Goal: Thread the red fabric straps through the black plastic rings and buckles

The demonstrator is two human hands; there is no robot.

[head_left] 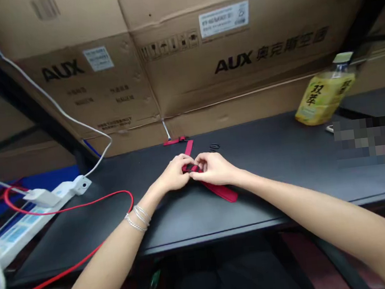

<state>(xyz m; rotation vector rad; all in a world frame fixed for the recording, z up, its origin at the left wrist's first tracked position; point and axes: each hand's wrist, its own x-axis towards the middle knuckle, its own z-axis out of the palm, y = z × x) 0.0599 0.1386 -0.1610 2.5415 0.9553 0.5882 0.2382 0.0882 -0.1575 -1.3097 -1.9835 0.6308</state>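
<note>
Clearly, the largest thing was the brown cardboard box with the letters AUX on it, which stood behind the black table and filled most of the upper part. On the left side of this table lay the white power strip, placed at a slant, with a plug sitting in it. The red cable ran in a loop from near that plug, over the table and down past its front edge. Toward the right rear stood the yellow bottle, which had a pale cap and a yellow label. At the middle of the table was the red strap; one part of it went away behind the hands, and its wider end lay nearer to the front edge, beneath the right wrist. The left hand had its fingers curled and closed upon the strap, although some fingertips were hidden. The right hand was pinching the same strap with thumb and forefinger, just beside the left one. Around the left wrist there were silvery bracelets. Behind the right hand rested a small black coil. Between the fingers showed a dark piece, too small to tell exactly.
</note>
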